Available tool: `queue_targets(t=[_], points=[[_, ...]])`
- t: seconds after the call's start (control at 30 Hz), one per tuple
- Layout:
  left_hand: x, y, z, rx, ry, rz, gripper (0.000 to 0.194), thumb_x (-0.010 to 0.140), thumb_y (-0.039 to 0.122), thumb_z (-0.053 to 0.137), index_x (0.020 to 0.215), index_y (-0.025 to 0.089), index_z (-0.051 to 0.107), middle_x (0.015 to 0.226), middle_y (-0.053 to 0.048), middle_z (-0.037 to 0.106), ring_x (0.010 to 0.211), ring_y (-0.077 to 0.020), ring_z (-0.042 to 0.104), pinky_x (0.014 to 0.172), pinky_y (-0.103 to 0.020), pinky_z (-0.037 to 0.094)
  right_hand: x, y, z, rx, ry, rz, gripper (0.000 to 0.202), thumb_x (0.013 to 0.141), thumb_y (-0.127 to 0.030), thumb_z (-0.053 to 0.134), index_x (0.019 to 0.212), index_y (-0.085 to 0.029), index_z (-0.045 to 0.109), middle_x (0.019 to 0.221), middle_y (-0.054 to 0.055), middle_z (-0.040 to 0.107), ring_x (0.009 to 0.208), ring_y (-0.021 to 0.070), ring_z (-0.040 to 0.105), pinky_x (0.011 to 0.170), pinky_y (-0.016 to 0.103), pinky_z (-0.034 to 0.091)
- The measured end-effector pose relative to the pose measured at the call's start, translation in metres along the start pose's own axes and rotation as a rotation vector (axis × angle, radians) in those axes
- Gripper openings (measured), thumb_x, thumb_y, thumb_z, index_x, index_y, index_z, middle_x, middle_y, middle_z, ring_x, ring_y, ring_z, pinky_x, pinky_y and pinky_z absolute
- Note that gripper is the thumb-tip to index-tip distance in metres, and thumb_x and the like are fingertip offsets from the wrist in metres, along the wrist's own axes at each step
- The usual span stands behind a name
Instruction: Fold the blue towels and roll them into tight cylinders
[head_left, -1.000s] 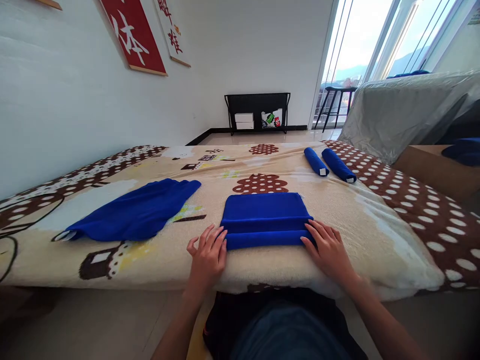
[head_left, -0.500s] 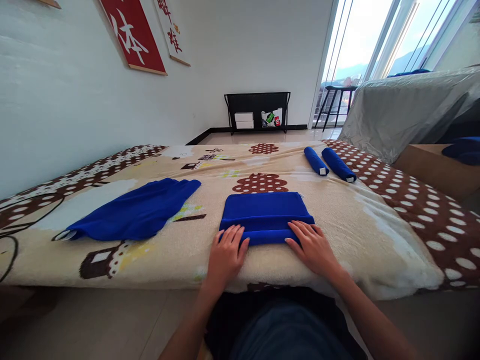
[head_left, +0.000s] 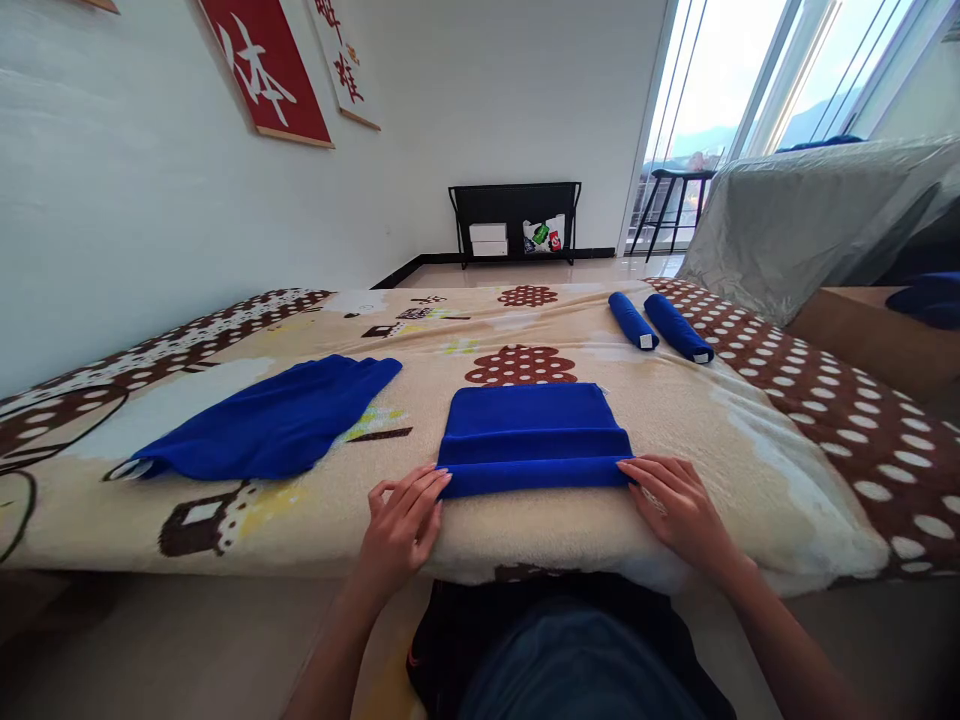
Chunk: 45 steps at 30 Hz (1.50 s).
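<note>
A blue towel [head_left: 532,408] lies in front of me on the patterned blanket [head_left: 450,540], its near edge turned over into a flat fold. At the fold's left end, my left hand [head_left: 401,525] grips the corner with its fingertips. The opposite end is pinched between the fingers and thumb of my right hand [head_left: 686,510]. Left of my hands, a second blue towel [head_left: 277,420] is spread out loosely and slightly rumpled. Two rolled blue towels, one roll [head_left: 632,322] beside another roll [head_left: 679,328], rest toward the far right, white tags showing at their near ends.
A black rack [head_left: 516,205] holding white boxes stands by the far wall. On the right are a plastic-covered piece of furniture [head_left: 810,200], a cardboard box [head_left: 847,335] and a dark stool [head_left: 679,180] near the window. The bed's near edge runs just in front of my body.
Both hands have slid outward, from on top of the towel's fold to its two ends. The near fold now looks flatter and wider. The other towels stay where they were.
</note>
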<state>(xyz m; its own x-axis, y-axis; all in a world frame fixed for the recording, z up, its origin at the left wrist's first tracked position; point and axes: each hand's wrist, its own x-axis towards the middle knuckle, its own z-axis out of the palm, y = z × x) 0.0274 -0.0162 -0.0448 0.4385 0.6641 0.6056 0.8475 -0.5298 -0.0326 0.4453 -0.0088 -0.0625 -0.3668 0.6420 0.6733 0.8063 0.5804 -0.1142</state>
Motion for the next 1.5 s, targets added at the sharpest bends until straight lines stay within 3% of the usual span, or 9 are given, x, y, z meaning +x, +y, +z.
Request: queue_targets(t=[0.1,0.4,0.6,0.8,0.93,1.07,1.2,1.37,1.5], points=[[0.004,-0.003,0.002,-0.027,-0.065,-0.028,0.05,0.093,0.015,0.049,0.142,0.027,0.048,0.133,-0.008,0.064,0.126,-0.0251,0.057,0.102,-0.041,0.032,0.003,0.001,0.004,-0.007,-0.062,0.009,0.038,0.092,-0.017,0.053,0.129,-0.024,0.061,0.122,0.005,0.068,0.113,0.0223,0.061,0.098,0.043,0.046],[0.019,-0.017,0.012,-0.186,-0.099,-0.213,0.028,0.094,0.024,0.053,0.121,0.025,0.06,0.123,-0.006,0.068,0.119,-0.0253,0.056,0.1,-0.043,0.034,0.013,0.01,0.014,-0.006,-0.081,0.082,0.031,0.095,-0.022,0.05,0.123,-0.022,0.063,0.117,0.006,0.07,0.109,0.0223,0.062,0.097,0.042,0.045],[0.017,-0.02,0.016,-0.196,-0.054,-0.26,0.025,0.096,0.029,0.051,0.12,0.026,0.06,0.119,-0.007,0.068,0.117,-0.0269,0.056,0.099,-0.045,0.034,0.014,0.012,0.015,0.027,-0.065,0.11,0.03,0.1,-0.023,0.045,0.125,-0.021,0.061,0.114,0.007,0.069,0.107,0.0212,0.062,0.095,0.04,0.045],[0.011,-0.015,-0.003,-0.235,-0.076,-0.254,0.025,0.097,0.029,0.051,0.121,0.025,0.057,0.117,-0.006,0.067,0.113,-0.025,0.059,0.101,-0.043,0.034,0.015,0.004,-0.008,0.145,-0.146,0.16,0.026,0.1,-0.024,0.045,0.122,-0.022,0.059,0.109,0.006,0.068,0.105,0.0213,0.059,0.094,0.039,0.045],[0.008,-0.014,-0.015,-0.307,-0.151,-0.255,0.024,0.098,0.03,0.05,0.121,0.025,0.055,0.117,-0.004,0.067,0.11,-0.0224,0.06,0.097,-0.038,0.039,0.014,0.001,-0.017,0.194,-0.236,0.159,0.029,0.102,-0.023,0.041,0.125,-0.024,0.058,0.107,0.005,0.067,0.102,0.0203,0.059,0.091,0.038,0.046],[0.016,0.003,-0.009,-0.159,-0.07,-0.237,0.026,0.095,0.018,0.048,0.118,0.025,0.059,0.121,-0.006,0.066,0.115,-0.0254,0.058,0.099,-0.044,0.036,0.017,-0.011,-0.006,0.02,-0.127,0.167,0.031,0.097,-0.016,0.044,0.121,-0.021,0.062,0.111,0.008,0.066,0.105,0.0254,0.056,0.093,0.045,0.043],[0.035,0.042,0.004,-0.048,0.026,-0.132,0.043,0.088,0.002,0.045,0.123,0.023,0.059,0.133,-0.009,0.061,0.126,-0.0273,0.053,0.104,-0.048,0.034,0.028,-0.042,0.013,-0.022,-0.008,0.092,0.037,0.091,-0.007,0.045,0.122,-0.018,0.063,0.119,0.011,0.064,0.111,0.0261,0.055,0.097,0.045,0.041],[0.058,0.086,0.025,-0.149,-0.021,0.148,0.047,0.091,0.002,0.042,0.136,0.015,0.051,0.138,-0.01,0.06,0.132,-0.0215,0.051,0.11,-0.039,0.038,0.046,-0.084,0.032,0.094,-0.049,-0.096,0.039,0.094,-0.008,0.044,0.128,-0.019,0.06,0.127,0.009,0.064,0.119,0.0217,0.056,0.102,0.041,0.041],[0.058,0.087,0.034,-0.15,-0.039,0.167,0.043,0.096,0.01,0.045,0.139,0.015,0.05,0.141,-0.009,0.058,0.134,-0.0214,0.05,0.113,-0.042,0.038,0.048,-0.087,0.037,0.101,-0.101,-0.127,0.043,0.094,-0.011,0.046,0.137,-0.017,0.054,0.138,0.009,0.059,0.13,0.0207,0.051,0.109,0.041,0.04]])
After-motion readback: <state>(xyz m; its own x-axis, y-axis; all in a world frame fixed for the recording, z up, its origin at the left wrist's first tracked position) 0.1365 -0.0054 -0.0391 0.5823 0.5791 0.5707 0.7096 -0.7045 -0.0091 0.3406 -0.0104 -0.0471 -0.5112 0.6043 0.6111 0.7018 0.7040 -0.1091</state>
